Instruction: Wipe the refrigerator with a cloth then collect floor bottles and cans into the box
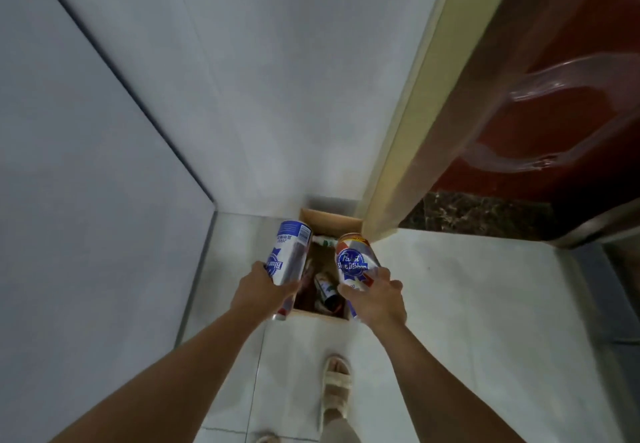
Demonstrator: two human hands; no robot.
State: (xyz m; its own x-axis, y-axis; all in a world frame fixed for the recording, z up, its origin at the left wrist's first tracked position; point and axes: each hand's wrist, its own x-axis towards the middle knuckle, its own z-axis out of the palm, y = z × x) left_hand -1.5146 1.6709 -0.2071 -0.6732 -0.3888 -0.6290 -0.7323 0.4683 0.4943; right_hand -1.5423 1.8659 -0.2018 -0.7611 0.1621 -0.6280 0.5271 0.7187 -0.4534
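An open cardboard box (330, 222) stands on the floor in the corner, with several cans and bottles (325, 288) lying inside. My left hand (258, 292) grips a blue and silver beer can (289, 257) above the box's left side. My right hand (375, 299) grips a second can (353, 262) with a blue ribbon label above the box's right side. Both cans are tilted, tops pointing away from me. The red refrigerator (540, 103) with a clear curved handle (568, 113) rises at the right. No cloth is in view.
White walls close the corner at left and behind the box. A cream refrigerator side panel (412, 113) stands right beside the box. The floor is pale tile (467, 304). My sandalled foot (336, 383) stands just behind the box.
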